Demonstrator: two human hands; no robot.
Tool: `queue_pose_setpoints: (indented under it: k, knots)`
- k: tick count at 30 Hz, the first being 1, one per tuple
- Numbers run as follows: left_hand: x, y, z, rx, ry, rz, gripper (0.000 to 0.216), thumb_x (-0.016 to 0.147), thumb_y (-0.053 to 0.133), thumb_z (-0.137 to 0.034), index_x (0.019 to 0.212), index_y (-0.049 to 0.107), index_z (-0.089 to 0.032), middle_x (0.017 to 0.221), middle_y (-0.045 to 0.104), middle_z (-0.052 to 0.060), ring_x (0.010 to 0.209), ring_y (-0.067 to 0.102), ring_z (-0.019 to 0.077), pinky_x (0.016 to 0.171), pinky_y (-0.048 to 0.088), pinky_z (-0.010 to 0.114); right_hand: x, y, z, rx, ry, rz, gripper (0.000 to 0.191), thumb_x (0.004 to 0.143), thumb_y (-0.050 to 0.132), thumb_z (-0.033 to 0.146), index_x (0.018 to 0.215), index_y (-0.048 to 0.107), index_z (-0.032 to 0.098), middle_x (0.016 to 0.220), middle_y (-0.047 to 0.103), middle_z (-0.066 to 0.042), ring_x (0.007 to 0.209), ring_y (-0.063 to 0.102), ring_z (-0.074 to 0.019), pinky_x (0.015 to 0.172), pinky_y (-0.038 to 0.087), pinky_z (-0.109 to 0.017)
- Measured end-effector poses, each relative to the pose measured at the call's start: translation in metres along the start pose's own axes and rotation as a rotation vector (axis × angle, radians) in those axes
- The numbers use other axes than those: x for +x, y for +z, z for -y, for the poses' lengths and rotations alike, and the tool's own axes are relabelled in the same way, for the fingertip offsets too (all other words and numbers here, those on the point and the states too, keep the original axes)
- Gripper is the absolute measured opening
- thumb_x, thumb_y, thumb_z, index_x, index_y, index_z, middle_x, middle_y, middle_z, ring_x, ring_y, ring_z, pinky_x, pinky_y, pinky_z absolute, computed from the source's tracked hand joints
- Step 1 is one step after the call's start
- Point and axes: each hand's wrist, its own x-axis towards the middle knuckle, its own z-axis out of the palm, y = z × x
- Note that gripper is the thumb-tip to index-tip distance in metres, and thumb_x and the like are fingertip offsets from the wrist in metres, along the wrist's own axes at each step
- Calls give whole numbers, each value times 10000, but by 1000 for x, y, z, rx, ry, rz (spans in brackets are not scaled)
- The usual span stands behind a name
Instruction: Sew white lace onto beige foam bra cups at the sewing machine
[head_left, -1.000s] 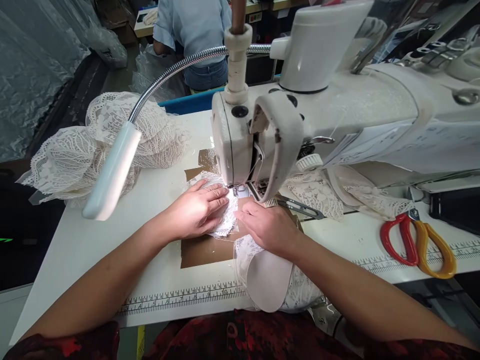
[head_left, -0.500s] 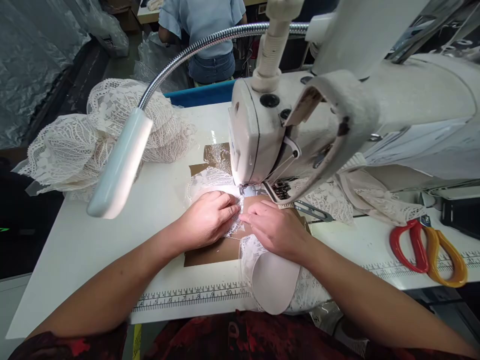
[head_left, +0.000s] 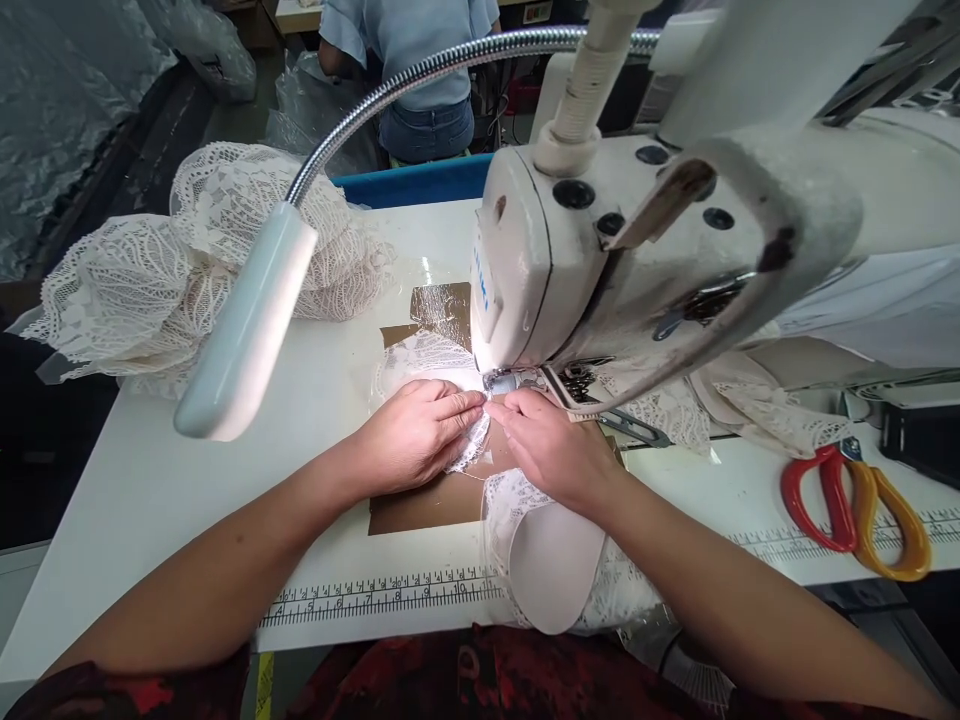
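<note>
My left hand (head_left: 416,432) lies on a white lace piece (head_left: 420,362) just left of the sewing machine's (head_left: 675,240) presser foot (head_left: 501,381), fingers together and pressing the lace flat. My right hand (head_left: 553,447) rests on the same lace to the right of the foot, fingertips curled and pinching the fabric edge by the needle. A padded beige cup (head_left: 553,565) with lace trim hangs from under my right hand over the table's front edge.
A heap of white lace (head_left: 150,280) sits at the back left under a gooseneck lamp (head_left: 244,320). Thread snips (head_left: 628,425) lie right of the machine foot. Red and yellow scissors (head_left: 855,500) rest at the right. A person in a blue shirt (head_left: 412,50) stands beyond the table.
Both hands have slid forward toward the presser foot, fingertips closing in on the lace at the needle. The view has tilted nearer to the machine head.
</note>
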Motion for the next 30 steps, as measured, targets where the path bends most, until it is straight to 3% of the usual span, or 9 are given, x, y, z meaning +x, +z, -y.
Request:
queue_pose_setpoints:
  k: [9,14,17,25,30]
  knots:
    - [2,1,3,-5,-46,-21,360,935,437,-253,1224,597,-110,1262,601,156,1008,572,264,834,479,453,0,1,-1,54,24,-48,381,864,416,117,1168,633,188,970,639,-77,808,522,-181,698,374,-294]
    - [-2,-2,7,-114,-67,-19,331,916,465,-246,1191,608,-129,1219,624,129,1027,572,248,891,461,434,-7,0,-8,234,-251,-15,320,839,421,129,1036,669,177,874,646,-54,802,501,-177,694,360,-295]
    - [-4,-5,7,-172,-78,-52,285,913,464,-235,1120,632,-136,1115,651,125,986,583,228,874,472,402,-9,-1,-9,307,-336,0,314,801,446,125,1014,669,181,864,641,-41,782,483,-168,653,332,-286]
    - [-3,-10,2,-197,-109,-76,185,915,481,-253,899,637,-156,893,635,86,843,579,180,789,482,329,-9,1,-9,371,-330,-21,281,822,429,148,921,690,176,769,632,-29,728,489,-157,622,316,-287]
    - [-4,-8,1,-154,-64,-51,231,920,486,-265,771,625,-157,780,608,59,767,568,161,710,453,293,-9,2,-9,353,-298,-70,270,852,457,162,1013,674,167,834,664,-39,758,524,-153,620,344,-274]
